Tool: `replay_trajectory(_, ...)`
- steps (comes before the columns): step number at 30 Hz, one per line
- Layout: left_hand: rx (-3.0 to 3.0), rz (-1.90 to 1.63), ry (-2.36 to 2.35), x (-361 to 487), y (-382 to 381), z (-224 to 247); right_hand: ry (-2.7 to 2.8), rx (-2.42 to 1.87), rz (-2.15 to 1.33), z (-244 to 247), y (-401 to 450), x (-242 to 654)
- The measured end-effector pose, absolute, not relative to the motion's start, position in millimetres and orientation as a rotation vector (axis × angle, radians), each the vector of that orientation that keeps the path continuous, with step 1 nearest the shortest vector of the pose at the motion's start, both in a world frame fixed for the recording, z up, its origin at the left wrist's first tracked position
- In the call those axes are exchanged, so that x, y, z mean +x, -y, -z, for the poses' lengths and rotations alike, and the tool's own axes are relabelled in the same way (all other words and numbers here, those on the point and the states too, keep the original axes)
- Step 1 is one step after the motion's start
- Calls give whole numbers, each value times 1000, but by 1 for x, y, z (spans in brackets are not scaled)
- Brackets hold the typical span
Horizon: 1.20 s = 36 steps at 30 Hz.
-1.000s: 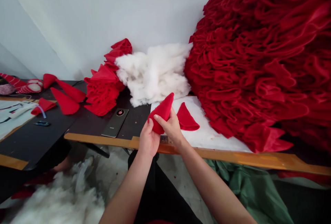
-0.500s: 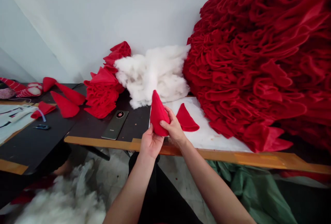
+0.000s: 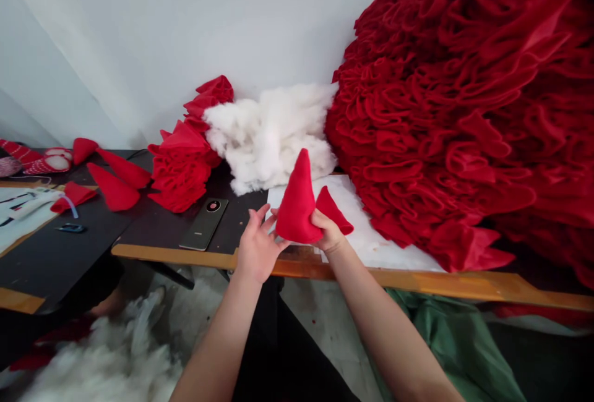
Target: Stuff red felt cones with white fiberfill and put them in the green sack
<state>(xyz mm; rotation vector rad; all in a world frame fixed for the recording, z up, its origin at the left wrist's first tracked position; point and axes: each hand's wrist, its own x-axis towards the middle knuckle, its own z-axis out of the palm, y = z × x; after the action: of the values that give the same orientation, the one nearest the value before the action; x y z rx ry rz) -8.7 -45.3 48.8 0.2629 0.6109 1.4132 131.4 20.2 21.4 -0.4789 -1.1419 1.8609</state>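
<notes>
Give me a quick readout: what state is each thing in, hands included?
Left hand: open, fingers spread at the cone
Right hand: closed on the cone
Cone: upright, filled out
Second cone: lying on the sheet, partly hidden
Sheet: spread out, partly covered
Stuffing: loose, heaped
Phone: back up; screen unseen
Large red pile: folded, stacked high

the dark table (image 3: 241,207) — seen from its near edge — holds white fluff (image 3: 269,136) at twelve o'clock, a big red cloth heap (image 3: 445,130) at one, a white sheet (image 3: 371,244) at two, a red cloth stack (image 3: 180,170) and nearer phone (image 3: 204,224) at eleven.
</notes>
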Motion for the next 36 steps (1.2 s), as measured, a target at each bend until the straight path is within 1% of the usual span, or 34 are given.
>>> replay_trajectory(2, 284, -1335, -537, -8, 39, -53, 1253, -575, -1777, -24, -24, 131)
replay_trajectory(5, 228, -1380, -526, -4, 30, -53, 1299, -686, -1546, -22, -22, 125)
replay_trajectory(8, 143, -1483, -551, -4, 27, -49, 1220, -637, -1419, -15, -11, 121)
replay_trajectory(10, 121, -1517, -563, -6, 27, -46, 1260, -618, -1365, -10, -2, 118)
replay_trajectory(15, 300, -1484, -556, -13, 29, -37, 1432, -804, -1167, -12, 3, 110)
replay_trajectory(18, 456, -1565, -667, -20, 26, -35, 1550, -767, -1088, -19, 2, 109)
replay_trajectory(22, 417, -1649, -745, -30, 21, -40, 1701, -585, -1135, -22, 5, 112)
replay_trajectory(25, 349, -1586, -753, -31, 22, -43, 1667, -622, -1012, -20, 4, 110)
replay_trajectory(29, 325, -1494, -743, -21, 26, -41, 1575, -790, -622, -18, 1, 100)
replay_trajectory(32, 338, -1503, -719, -13, 28, -40, 1468, -966, -369, -18, 2, 91)
replay_trajectory(34, 327, -1515, -728, -11, 28, -40, 1408, -1038, -317, -19, 3, 87)
replay_trajectory(36, 314, -1496, -752, -13, 28, -40, 1382, -1031, -375, -20, 3, 85)
